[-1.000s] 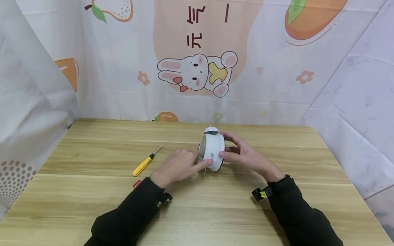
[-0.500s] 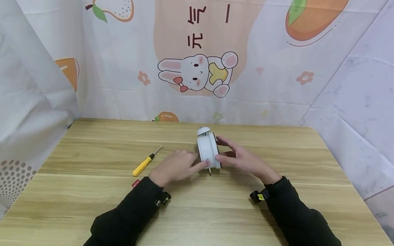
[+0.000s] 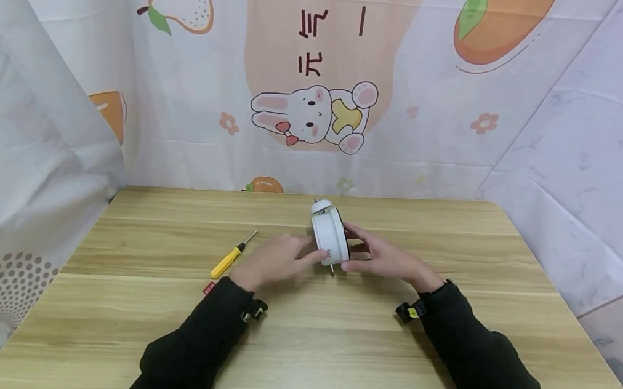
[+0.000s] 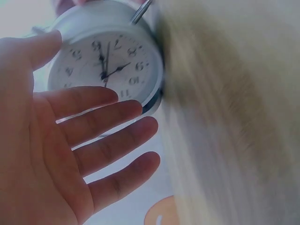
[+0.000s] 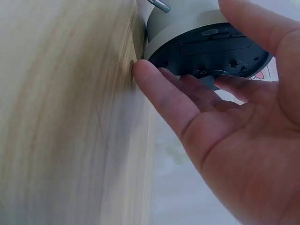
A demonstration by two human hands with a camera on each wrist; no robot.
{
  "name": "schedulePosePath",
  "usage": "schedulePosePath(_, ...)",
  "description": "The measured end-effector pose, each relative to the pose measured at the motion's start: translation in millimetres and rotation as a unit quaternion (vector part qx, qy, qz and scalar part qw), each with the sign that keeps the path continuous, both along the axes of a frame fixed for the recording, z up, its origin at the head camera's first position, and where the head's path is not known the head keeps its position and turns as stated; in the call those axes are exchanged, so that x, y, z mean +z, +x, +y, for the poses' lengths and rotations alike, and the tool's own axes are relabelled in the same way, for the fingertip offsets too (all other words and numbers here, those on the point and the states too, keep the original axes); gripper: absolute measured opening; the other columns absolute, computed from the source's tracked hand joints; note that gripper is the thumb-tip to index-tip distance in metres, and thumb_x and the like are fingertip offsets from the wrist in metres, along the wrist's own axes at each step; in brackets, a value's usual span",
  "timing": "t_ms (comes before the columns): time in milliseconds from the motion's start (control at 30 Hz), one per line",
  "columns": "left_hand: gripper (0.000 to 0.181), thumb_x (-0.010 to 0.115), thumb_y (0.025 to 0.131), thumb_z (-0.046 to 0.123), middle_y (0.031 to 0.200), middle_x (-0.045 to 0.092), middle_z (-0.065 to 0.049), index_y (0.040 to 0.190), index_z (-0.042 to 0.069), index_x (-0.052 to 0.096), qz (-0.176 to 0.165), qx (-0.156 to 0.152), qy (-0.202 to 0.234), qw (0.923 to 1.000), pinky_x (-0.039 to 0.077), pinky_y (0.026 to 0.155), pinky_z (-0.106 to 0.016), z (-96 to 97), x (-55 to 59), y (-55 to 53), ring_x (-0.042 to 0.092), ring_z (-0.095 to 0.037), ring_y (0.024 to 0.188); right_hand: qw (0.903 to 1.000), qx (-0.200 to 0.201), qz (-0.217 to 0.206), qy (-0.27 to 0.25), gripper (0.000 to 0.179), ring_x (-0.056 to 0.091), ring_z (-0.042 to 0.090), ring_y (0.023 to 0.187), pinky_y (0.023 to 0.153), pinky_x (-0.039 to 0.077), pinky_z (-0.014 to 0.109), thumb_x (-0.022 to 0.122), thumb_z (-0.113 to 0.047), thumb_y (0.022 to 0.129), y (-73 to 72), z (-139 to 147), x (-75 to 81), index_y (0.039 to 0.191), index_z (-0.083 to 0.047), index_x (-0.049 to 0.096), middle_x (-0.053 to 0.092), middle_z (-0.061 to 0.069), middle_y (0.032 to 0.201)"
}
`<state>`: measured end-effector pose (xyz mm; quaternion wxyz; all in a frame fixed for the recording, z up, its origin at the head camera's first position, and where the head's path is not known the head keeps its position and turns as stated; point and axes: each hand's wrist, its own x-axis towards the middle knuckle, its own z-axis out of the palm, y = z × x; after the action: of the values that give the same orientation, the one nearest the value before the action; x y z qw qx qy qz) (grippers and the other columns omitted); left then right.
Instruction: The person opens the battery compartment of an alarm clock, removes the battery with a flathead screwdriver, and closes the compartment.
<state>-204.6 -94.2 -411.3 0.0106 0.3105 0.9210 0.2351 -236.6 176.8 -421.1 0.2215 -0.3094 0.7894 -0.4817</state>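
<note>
A white twin-bell alarm clock (image 3: 331, 236) stands tilted on the wooden table, its dial toward my left hand (image 3: 275, 259) and its black back toward my right. In the left wrist view the numbered dial (image 4: 112, 61) appears upside down, partly covered by my straight, spread fingers. My left thumb lies at the clock's side. From behind, my right hand (image 3: 386, 256) holds the clock, with the thumb near its rim and the fingers bent at its back (image 5: 211, 54). A metal leg (image 5: 160, 5) shows at the clock's base.
A screwdriver (image 3: 226, 261) with a yellow handle lies left of my left hand. The wooden table (image 3: 330, 357) reaches back to a printed cloth (image 3: 185, 115). More white cloth hangs at both sides.
The clock has turned and leaned over, its top shifting left. My right hand has slid slightly lower along its back. The left hand has shifted a little left; the screwdriver has stayed put.
</note>
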Motion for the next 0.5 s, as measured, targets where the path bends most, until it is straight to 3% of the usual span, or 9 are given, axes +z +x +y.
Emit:
schedulePosePath(133,0.049,0.045,0.104,0.058,0.084,0.063,0.004,0.123,0.017,0.064,0.007,0.024,0.025,0.9994,0.047,0.064,-0.028,-4.2,5.7,-0.2,0.057,-0.009,0.072,0.9998,0.02,-0.009,0.001,0.092,0.052,0.038,0.131,0.106,0.043,0.052,0.076,-0.02,0.094,0.8,0.6,0.2,0.163,-0.01,0.016,0.04,0.019,0.154)
schedulePosePath(300,0.073,0.045,0.098,0.069,0.085,0.062,0.004,0.147,0.014,0.048,0.001,0.084,0.056,0.9949,0.046,0.055,-0.027,-1.9,10.2,1.9,0.058,-0.01,0.067,0.9989,0.044,-0.018,0.001,0.086,0.05,0.041,0.133,0.108,0.041,0.053,0.073,-0.019,0.096,2.9,0.6,2.5,0.163,-0.015,0.019,0.037,0.021,0.155)
schedulePosePath(400,0.082,0.049,0.096,0.07,0.1,0.064,0.0,0.156,0.015,0.038,-0.009,0.102,0.088,0.9909,0.051,0.062,-0.028,1.7,11.6,3.2,0.061,-0.012,0.077,0.9989,0.046,-0.01,0.003,0.083,0.048,0.043,0.134,0.11,0.038,0.056,0.071,-0.019,0.097,3.5,0.3,2.6,0.163,-0.016,0.021,0.033,0.022,0.158)
schedulePosePath(500,0.083,0.053,0.095,0.068,0.121,0.062,-0.008,0.155,0.012,0.039,-0.01,0.107,0.104,0.9888,0.054,0.073,-0.032,4.2,13.4,5.3,0.062,-0.017,0.093,0.9989,0.047,-0.01,0.001,0.083,0.047,0.045,0.135,0.109,0.038,0.058,0.071,-0.018,0.097,3.5,0.1,1.8,0.163,-0.014,0.021,0.031,0.023,0.158)
